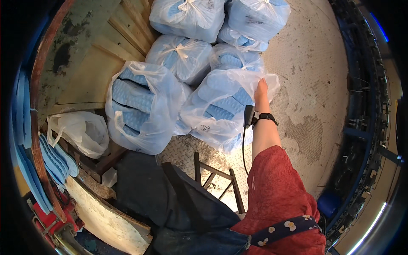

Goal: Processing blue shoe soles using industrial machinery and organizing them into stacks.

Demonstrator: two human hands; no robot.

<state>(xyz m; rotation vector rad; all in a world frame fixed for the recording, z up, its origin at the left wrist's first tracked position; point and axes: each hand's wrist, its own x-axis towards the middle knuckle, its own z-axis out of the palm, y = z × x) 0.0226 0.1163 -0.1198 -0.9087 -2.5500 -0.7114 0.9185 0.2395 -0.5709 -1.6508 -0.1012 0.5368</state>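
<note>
Watching right hand (261, 90), fingers apparently closed on rim of bag (227, 80), right of other bag (163, 127); left hand unseen. I fear tearing, soles (222, 111) spilling, if tugged one-sidedly.

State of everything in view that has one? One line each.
Right hand: closed on the front right bag's edge
Front right bag: untied, blue soles inside
Front left bag: untied, packed with blue soles
Middle bag: knotted shut, filled
Back left bag: knotted shut, filled
Small white bag: crumpled; contents unclear
Wrist strap: fastened
Loose blue soles: bunched together, unbagged
</note>
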